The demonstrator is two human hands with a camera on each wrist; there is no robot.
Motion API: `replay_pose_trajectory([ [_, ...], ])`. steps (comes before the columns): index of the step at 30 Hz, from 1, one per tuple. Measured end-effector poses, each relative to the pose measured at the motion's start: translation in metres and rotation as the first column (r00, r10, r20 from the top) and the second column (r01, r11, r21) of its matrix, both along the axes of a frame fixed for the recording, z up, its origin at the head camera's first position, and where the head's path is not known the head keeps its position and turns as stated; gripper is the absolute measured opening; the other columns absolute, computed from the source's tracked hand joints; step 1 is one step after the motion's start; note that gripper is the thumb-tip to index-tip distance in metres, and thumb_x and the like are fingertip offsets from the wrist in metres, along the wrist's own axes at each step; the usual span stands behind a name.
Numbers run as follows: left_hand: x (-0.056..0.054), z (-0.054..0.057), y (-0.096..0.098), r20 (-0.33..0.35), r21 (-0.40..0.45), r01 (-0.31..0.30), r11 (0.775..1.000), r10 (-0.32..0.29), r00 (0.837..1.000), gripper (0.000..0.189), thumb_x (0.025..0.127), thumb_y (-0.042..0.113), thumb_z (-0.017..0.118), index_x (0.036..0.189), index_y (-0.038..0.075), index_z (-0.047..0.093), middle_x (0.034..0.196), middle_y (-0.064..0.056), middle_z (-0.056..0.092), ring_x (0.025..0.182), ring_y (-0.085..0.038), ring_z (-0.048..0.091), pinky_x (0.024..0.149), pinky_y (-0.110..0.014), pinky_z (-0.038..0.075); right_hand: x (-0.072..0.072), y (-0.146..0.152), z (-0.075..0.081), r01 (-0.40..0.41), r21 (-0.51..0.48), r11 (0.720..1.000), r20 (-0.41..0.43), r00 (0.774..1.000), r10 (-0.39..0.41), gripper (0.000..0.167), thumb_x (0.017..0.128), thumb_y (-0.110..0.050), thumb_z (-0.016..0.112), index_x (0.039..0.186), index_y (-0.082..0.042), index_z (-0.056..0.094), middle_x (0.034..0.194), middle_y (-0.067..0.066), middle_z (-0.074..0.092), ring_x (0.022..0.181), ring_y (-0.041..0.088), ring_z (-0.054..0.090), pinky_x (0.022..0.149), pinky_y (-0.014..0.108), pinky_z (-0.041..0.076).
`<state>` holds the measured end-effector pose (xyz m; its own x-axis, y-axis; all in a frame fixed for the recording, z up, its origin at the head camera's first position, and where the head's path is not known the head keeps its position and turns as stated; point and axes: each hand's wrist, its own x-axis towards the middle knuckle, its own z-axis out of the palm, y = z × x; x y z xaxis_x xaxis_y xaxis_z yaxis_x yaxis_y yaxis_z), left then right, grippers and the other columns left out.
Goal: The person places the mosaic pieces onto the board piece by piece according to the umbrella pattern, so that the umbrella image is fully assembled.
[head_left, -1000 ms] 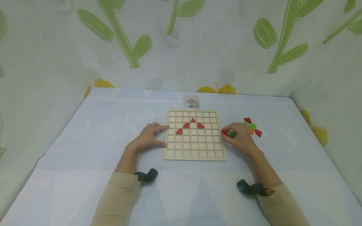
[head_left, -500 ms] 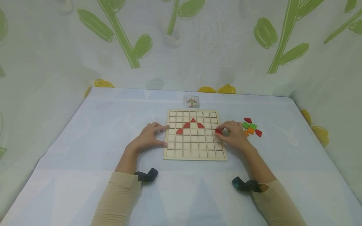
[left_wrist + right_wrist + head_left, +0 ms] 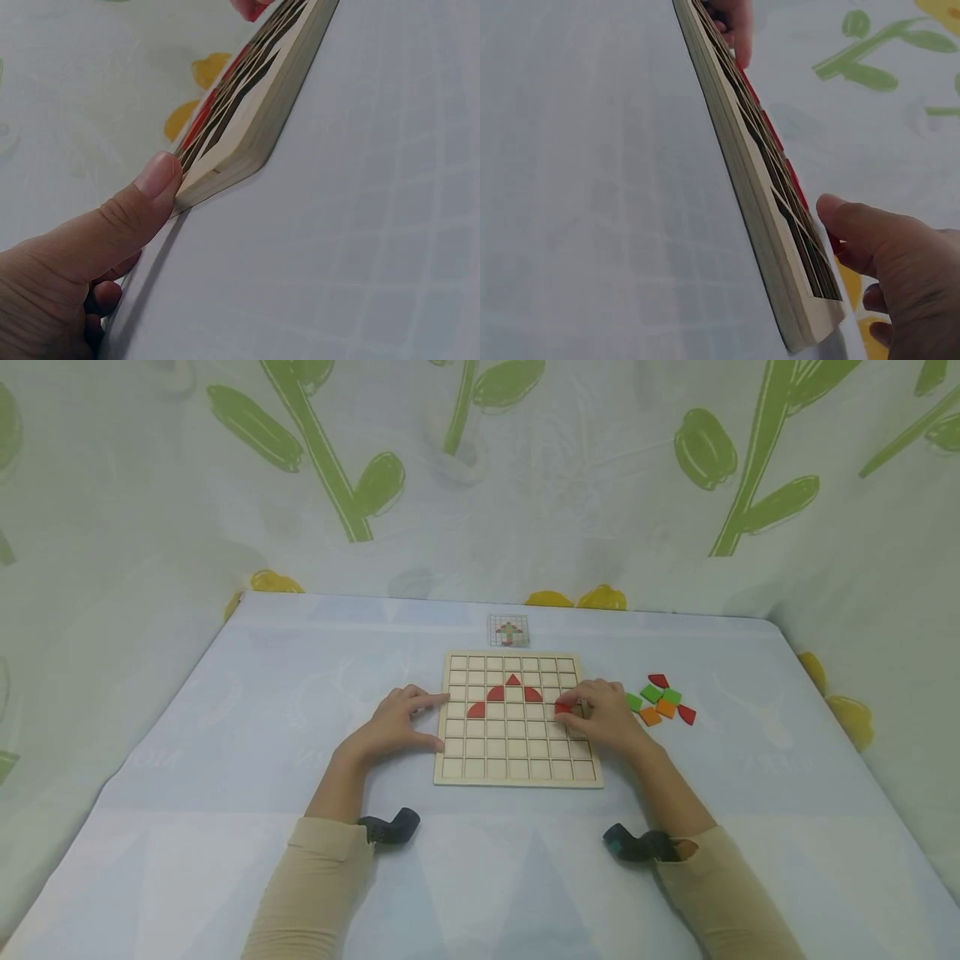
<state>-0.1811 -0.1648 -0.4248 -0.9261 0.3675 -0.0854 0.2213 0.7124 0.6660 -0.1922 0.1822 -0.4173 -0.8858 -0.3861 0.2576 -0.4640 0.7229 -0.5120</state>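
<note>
A pale wooden grid board [image 3: 517,770] lies on the table in the head view. My left hand [image 3: 390,724] steadies its left edge, thumb and index finger spread and touching the rim; the left wrist view shows the thumb [image 3: 124,217] against the board's corner. Over the right-hand columns, my right hand [image 3: 613,718] pinches a red tile [image 3: 562,708] between thumb and fingertips, its outline partly covered. Set in the grid are a red triangle [image 3: 513,680] and several red quarter-circle tiles, one of them [image 3: 476,710] further left and lower.
Right of the board lie loose tiles: green squares [image 3: 671,697], orange squares [image 3: 650,717] and red pieces [image 3: 686,715]. A small pattern card [image 3: 508,630] sits behind the board. A white curtain with printed green leaves [image 3: 705,447] rises beyond the table's far edge.
My right hand has carried the red tile leftward from beside the board's right edge to over its right-hand columns, uncovering more loose tiles. My left hand stays at the left edge.
</note>
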Motion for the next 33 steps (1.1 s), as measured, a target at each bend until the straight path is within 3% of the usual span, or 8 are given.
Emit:
replay_pose_trajectory([
  [14,0.0001,0.0004,0.0015,0.004,-0.003,-0.001,1.0,0.001,1.0,0.082,0.065,0.039,0.085,0.138,0.023,0.051,0.119,-0.004,0.05,0.105,-0.022,0.04,0.088,-0.04,0.036,-0.0055,-0.0078,0.0027,-0.006,0.035,0.999,0.13,0.992,0.002,0.03,0.081,-0.026,0.075,0.104,-0.009,0.07,0.102,0.006,0.067,0.102,0.025,0.052,0.091,0.044,0.025],
  [22,0.0004,0.0021,0.0015,-0.001,0.008,0.0,1.0,0.0,1.0,0.083,0.063,0.041,0.085,0.137,0.023,0.052,0.117,-0.005,0.05,0.106,-0.023,0.04,0.088,-0.042,0.037,-0.0064,-0.0088,0.0022,-0.004,0.035,0.999,0.133,0.991,0.0,0.031,0.08,-0.029,0.076,0.104,-0.01,0.071,0.102,0.005,0.068,0.101,0.024,0.051,0.088,0.043,0.025],
  [29,0.0017,0.0009,-0.0007,-0.035,0.028,0.019,0.999,-0.018,0.999,0.084,0.063,0.053,0.081,0.136,0.025,0.053,0.114,-0.005,0.05,0.102,-0.023,0.04,0.085,-0.041,0.037,-0.0069,-0.0091,0.0016,-0.009,0.028,1.0,0.131,0.991,0.005,0.031,0.08,-0.029,0.075,0.104,-0.01,0.071,0.102,0.006,0.068,0.101,0.024,0.051,0.087,0.043,0.025],
  [33,0.0016,0.001,0.0003,-0.023,0.026,0.011,1.0,-0.011,1.0,0.083,0.064,0.047,0.083,0.137,0.023,0.052,0.116,-0.005,0.05,0.104,-0.023,0.04,0.087,-0.041,0.037,-0.0071,-0.0091,0.0017,-0.008,0.026,1.0,0.138,0.99,0.004,0.029,0.081,-0.027,0.074,0.104,-0.01,0.071,0.102,0.006,0.068,0.1,0.024,0.051,0.087,0.043,0.025],
])
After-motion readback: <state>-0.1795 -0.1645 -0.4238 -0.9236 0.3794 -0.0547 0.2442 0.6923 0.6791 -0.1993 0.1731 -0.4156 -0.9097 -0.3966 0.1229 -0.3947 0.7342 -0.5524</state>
